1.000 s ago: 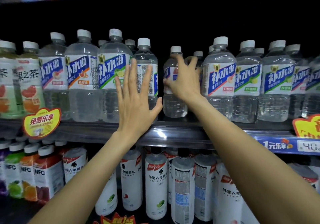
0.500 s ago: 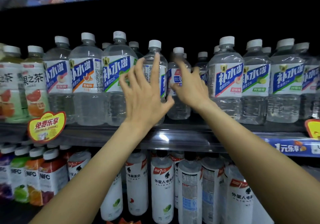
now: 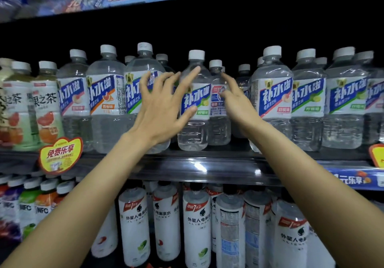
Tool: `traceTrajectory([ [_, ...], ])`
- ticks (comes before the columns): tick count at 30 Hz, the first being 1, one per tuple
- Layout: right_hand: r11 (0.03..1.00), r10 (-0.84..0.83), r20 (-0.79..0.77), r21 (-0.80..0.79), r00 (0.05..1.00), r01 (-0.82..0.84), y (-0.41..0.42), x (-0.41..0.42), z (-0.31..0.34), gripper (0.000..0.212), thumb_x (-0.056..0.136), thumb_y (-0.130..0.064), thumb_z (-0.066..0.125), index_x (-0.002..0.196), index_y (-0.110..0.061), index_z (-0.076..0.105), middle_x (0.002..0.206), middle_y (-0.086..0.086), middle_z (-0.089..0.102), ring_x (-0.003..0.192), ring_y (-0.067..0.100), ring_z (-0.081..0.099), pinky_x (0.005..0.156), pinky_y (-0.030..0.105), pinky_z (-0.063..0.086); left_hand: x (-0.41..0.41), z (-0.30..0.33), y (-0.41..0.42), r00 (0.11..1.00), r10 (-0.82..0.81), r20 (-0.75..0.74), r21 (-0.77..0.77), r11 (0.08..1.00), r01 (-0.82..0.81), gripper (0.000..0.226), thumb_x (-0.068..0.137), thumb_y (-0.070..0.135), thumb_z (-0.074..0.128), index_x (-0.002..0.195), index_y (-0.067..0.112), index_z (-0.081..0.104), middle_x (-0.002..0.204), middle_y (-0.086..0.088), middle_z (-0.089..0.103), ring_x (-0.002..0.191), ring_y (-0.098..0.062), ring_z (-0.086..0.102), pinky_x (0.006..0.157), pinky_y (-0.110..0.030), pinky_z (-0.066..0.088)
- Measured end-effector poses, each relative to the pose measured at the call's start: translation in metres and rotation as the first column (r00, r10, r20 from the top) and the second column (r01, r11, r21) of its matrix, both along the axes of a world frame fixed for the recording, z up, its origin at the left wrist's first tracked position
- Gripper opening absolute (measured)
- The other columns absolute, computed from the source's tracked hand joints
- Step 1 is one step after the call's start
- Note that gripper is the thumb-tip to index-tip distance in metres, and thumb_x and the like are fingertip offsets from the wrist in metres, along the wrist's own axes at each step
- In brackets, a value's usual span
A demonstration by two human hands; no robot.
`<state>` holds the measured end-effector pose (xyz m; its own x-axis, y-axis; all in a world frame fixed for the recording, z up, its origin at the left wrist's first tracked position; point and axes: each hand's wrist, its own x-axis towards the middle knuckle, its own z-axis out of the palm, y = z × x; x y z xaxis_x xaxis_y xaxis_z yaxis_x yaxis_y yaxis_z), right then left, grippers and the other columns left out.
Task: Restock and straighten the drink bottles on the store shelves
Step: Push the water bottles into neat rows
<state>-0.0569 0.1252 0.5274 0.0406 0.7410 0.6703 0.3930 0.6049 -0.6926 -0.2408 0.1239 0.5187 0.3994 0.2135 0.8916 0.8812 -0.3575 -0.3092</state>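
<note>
Against the lime bottle [image 3: 194, 103], which stands near the middle of the shelf [image 3: 207, 165], the left hand [image 3: 161, 110] has its fingers [image 3: 188, 76] spread and loose, thumb low on the label, gripping nothing firmly; it looks more like a steadying touch than a hold. Right of that bottle the right hand [image 3: 236, 103] reaches with fingers open toward a smaller bottle [image 3: 218, 103] set just behind and beside it, tips at its label; whether they press on it I cannot tell, since motion blurs them. Further right of the lime bottle a row of larger bottles [image 3: 307, 99] faces forward in line, and to its left another row does the same. Below it stand white bottles [image 3: 196, 224].

By my judgement the step is straightening: the small bottle sits back from the front line and turned off-face. Next calls for closing the right fingers round it, drawing it forward and turning its label out, while the left keeps the lime bottle from tipping.
</note>
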Motion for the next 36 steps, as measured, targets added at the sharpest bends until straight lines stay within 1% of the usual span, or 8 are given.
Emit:
traceTrajectory([
  [5,0.987,0.08,-0.209,-0.117,0.975,-0.106,0.0,-0.009,-0.001,0.085,0.072,-0.066,0.037,0.149,-0.041,0.009,0.154,-0.001,0.032,0.139,0.023,0.035,0.112,0.054,0.028,0.001,-0.008,0.006,0.985,0.174,0.012,0.037,0.984,-0.174,0.073,0.092,0.06,0.027,0.152,0.019,0.021,0.158,-0.021,0.012,0.148,-0.031,-0.001,0.108,-0.063,-0.015],
  [7,0.99,0.063,-0.173,-0.117,0.983,-0.084,0.0,-0.009,-0.005,0.084,0.072,-0.057,0.044,0.148,-0.036,0.015,0.148,0.002,0.04,0.133,0.025,0.043,0.109,0.052,0.035,0.01,-0.016,0.005,0.967,0.253,0.036,0.042,0.966,-0.254,0.091,0.086,0.074,0.027,0.151,0.011,0.022,0.159,-0.02,0.01,0.148,-0.033,0.002,0.107,-0.066,-0.013],
  [10,0.998,-0.029,-0.082,-0.052,0.996,0.024,0.004,-0.008,-0.008,0.046,0.089,-0.023,0.054,0.131,-0.025,0.035,0.13,0.005,0.053,0.116,0.023,0.056,0.101,0.042,0.044,0.023,-0.024,0.005,0.938,0.339,0.073,0.045,0.938,-0.343,0.108,0.075,0.083,0.032,0.15,0.007,0.017,0.156,-0.023,0.018,0.146,-0.034,0.016,0.106,-0.07,-0.004],
  [12,0.982,-0.19,0.087,0.023,0.978,0.189,0.007,-0.005,-0.01,0.064,0.092,-0.025,0.058,0.145,-0.023,0.023,0.141,0.013,0.039,0.123,0.03,0.048,0.1,0.039,0.041,0.03,-0.026,0.005,0.93,0.362,0.066,0.053,0.929,-0.365,0.112,0.07,0.081,0.041,0.151,0.009,0.013,0.156,-0.023,0.017,0.145,-0.034,0.019,0.105,-0.07,-0.003],
  [14,0.912,-0.406,0.3,0.183,0.863,0.366,0.005,-0.008,-0.007,0.082,0.089,-0.037,0.062,0.151,-0.029,0.009,0.146,0.02,0.024,0.126,0.039,0.041,0.1,0.047,0.041,0.031,-0.025,0.006,0.937,0.345,0.056,0.062,0.935,-0.348,0.112,0.068,0.074,0.055,0.151,0.009,0.018,0.155,-0.025,0.02,0.143,-0.037,0.024,0.106,-0.07,0.001],
  [19,0.769,-0.638,0.446,0.4,0.627,0.498,0.004,-0.014,0.013,0.076,0.083,-0.043,0.067,0.145,-0.03,0.025,0.141,0.02,0.025,0.123,0.041,0.036,0.088,0.046,0.042,0.026,-0.023,0.008,0.956,0.287,0.061,0.046,0.956,-0.29,0.102,0.072,0.065,0.052,0.15,0.007,0.023,0.152,-0.03,0.022,0.14,-0.043,0.027,0.11,-0.067,0.005],
  [29,0.838,-0.544,0.425,0.219,0.724,0.5,0.005,-0.011,0.007,0.075,0.094,-0.014,0.057,0.15,-0.023,0.008,0.144,0.031,0.017,0.111,0.047,0.051,0.073,0.039,0.04,0.024,-0.022,0.007,0.954,0.299,0.025,0.032,0.953,-0.3,0.104,0.073,0.072,0.045,0.151,0.008,0.018,0.153,-0.029,0.02,0.141,-0.044,0.023,0.109,-0.068,0.001],
  [36,0.933,-0.356,0.238,0.155,0.904,0.326,0.008,-0.02,0.004,0.067,0.089,-0.017,0.065,0.144,-0.034,0.03,0.139,0.018,0.033,0.101,0.036,0.06,0.088,0.039,0.044,0.026,-0.019,0.012,0.977,0.208,0.039,0.049,0.977,-0.21,0.099,0.068,0.06,0.045,0.146,0.001,0.03,0.148,-0.036,0.026,0.132,-0.05,0.033,0.112,-0.065,0.008],
])
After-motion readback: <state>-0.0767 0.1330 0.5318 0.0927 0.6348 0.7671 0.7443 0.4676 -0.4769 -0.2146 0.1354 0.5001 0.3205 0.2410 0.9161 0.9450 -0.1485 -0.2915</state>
